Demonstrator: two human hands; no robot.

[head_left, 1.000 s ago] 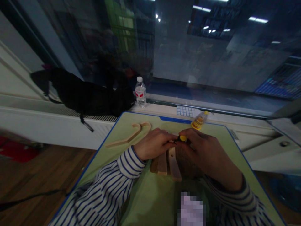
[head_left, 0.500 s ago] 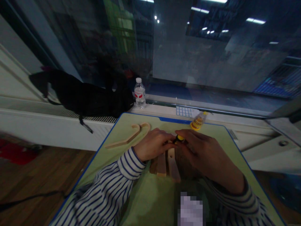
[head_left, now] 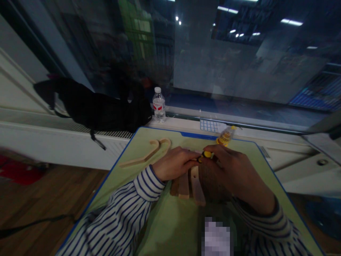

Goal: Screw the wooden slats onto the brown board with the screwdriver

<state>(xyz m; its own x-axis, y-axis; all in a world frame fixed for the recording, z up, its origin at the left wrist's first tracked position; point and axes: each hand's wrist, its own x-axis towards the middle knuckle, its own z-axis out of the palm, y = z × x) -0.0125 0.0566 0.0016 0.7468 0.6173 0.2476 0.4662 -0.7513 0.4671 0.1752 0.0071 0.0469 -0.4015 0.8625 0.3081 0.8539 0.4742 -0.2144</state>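
My right hand (head_left: 234, 170) is closed around a short screwdriver (head_left: 207, 154) with a yellow-and-black handle; its tip is hidden. The pinched thumb and forefinger of my left hand (head_left: 176, 163) meet at the tool's lower black-and-yellow end, above the wood. Beneath both hands lie two pale wooden pieces, a straight strip (head_left: 184, 186) and a flared one (head_left: 196, 188) with a small hole. They rest on a darker brown wooden block (head_left: 211, 181), partly covered by my hands.
Two curved wooden pieces (head_left: 149, 153) lie on the left of the pale green, blue-edged table (head_left: 160, 227). A clear, yellow-capped bottle (head_left: 226, 136) stands at its far edge. On the sill are a water bottle (head_left: 159, 106), a gridded sheet (head_left: 209, 125) and a black bag (head_left: 101, 110).
My right hand has turned and shifted slightly, so more of the yellow handle shows between its fingers. My left hand stays almost in place, and the wooden pieces look unmoved.
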